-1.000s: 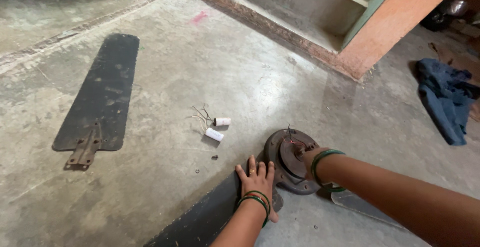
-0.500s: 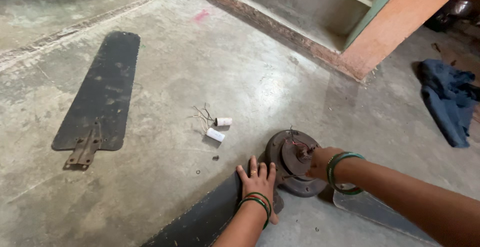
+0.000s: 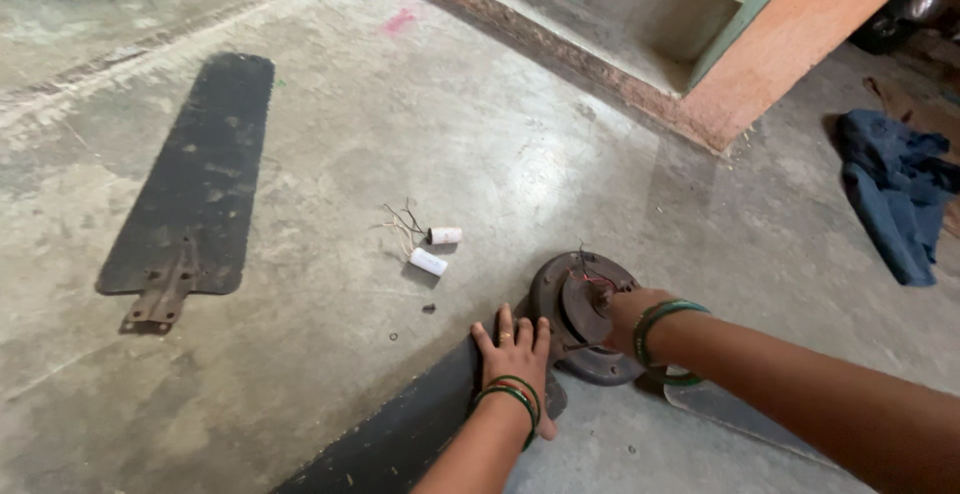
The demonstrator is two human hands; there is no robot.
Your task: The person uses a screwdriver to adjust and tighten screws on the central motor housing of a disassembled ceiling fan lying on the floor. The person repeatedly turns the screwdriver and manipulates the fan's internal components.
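Loose blade (image 3: pixel 192 182): dark, flat on the concrete floor (image 3: pixel 480 124) at far left, its rusty bracket (image 3: pixel 160 299) at the near end, well apart from the hands.
Capacitors (image 3: pixel 436 249): two small white cylinders with thin wires, lying between the loose blade and the motor.
Screw (image 3: pixel 428 308): a small dark bit on the floor just below the capacitors.
Second blade (image 3: pixel 400 434): dark, running from the bottom edge up to the motor, joined to it.
Left hand (image 3: pixel 515 352): palm down, fingers spread wide, pressing flat on the second blade where it meets the motor; green bangles on the wrist.
Motor (image 3: pixel 580 314): round, rusty fan hub on the floor, red and dark wires at its top.
Right hand (image 3: pixel 630 319): against the motor's right side; fingers hidden, so I cannot tell its grip.
Cloth (image 3: pixel 895 189): blue, crumpled at far right.
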